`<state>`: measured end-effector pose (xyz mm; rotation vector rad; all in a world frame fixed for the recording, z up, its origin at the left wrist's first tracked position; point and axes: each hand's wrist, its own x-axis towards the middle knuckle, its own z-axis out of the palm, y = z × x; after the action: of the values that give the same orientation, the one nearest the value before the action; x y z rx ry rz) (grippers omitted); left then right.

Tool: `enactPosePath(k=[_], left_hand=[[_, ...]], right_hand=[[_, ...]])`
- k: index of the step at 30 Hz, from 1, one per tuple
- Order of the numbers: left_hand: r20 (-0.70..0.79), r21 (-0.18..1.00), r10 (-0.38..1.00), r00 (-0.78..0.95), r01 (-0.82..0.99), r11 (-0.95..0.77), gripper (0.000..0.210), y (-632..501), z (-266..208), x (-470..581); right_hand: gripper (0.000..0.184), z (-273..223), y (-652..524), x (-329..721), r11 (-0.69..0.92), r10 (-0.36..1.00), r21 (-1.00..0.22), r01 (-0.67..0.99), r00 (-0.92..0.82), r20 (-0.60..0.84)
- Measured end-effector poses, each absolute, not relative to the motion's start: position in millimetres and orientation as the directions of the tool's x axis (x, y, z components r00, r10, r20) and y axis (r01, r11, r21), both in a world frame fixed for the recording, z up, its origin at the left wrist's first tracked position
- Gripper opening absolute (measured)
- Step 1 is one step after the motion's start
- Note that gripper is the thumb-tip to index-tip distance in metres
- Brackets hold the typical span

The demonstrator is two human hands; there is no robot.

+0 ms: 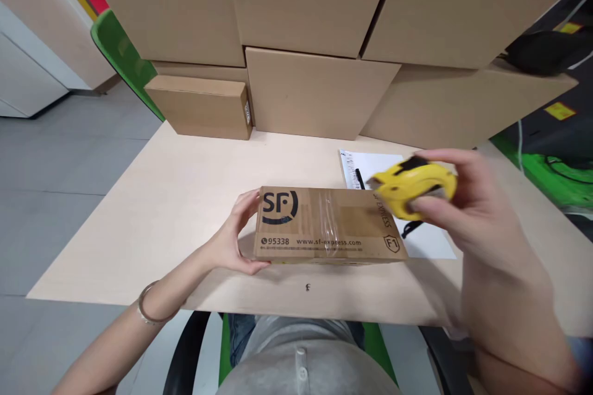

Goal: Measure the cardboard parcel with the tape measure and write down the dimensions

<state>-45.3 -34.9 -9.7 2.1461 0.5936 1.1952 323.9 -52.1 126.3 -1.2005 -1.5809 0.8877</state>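
A brown cardboard box [319,222] with SF Express print and a strip of clear tape lies on the table in front of me. My left hand [235,236] grips its left end, thumb below and fingers behind. Above the box's right end, my right hand [456,203] holds a yellow and black tape measure [407,186], its metal tip pointing left. The tape measure is slightly blurred, and no blade is seen pulled out. It covers part of the box's right edge and of the white paper [430,245] behind.
A black pen [359,179] lies on the paper, and another black object [411,228] is partly hidden. A smaller carton [204,108] stands at the back left. Large stacked cartons [310,92] wall off the table's far side. The table [185,185] ends just before my body.
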Motion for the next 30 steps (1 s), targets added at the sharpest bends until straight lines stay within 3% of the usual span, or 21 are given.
enactPosePath(k=[4, 7, 11, 17, 23, 30], left_hand=[[0.583, 0.711, 0.636, 0.506, 0.060, -0.701, 0.132, -34, -18, -47], [0.574, 0.723, 0.650, 0.497, 0.064, -0.687, 0.138, -34, -22, -49], [0.573, 0.679, 0.656, 0.491, 0.163, -0.715, 0.134, -34, -25, -53], [0.655, 0.539, 0.517, 0.551, 0.138, -0.831, 0.115, -28, -15, -52], [0.675, 0.546, 0.506, 0.537, 0.097, -0.832, 0.095, -28, -10, -49], [0.666, 0.542, 0.508, 0.546, 0.113, -0.832, 0.097, -27, -9, -51]], right_hand=[[0.041, 148, -40, 266, 0.567, 0.808, -0.649, 0.507, -0.496, 0.318], [0.042, 152, -27, 227, 0.714, 0.652, -0.522, 0.467, -0.716, 0.250], [0.043, 149, -15, 201, 0.780, 0.547, -0.441, 0.444, -0.825, 0.139], [0.044, 150, -16, 230, 0.771, 0.558, -0.459, 0.441, -0.816, 0.154], [0.039, 158, -34, 325, 0.620, 0.743, -0.509, 0.597, -0.655, 0.137], [0.037, 145, -52, 406, 0.480, 0.872, -0.458, 0.748, -0.463, 0.158]])
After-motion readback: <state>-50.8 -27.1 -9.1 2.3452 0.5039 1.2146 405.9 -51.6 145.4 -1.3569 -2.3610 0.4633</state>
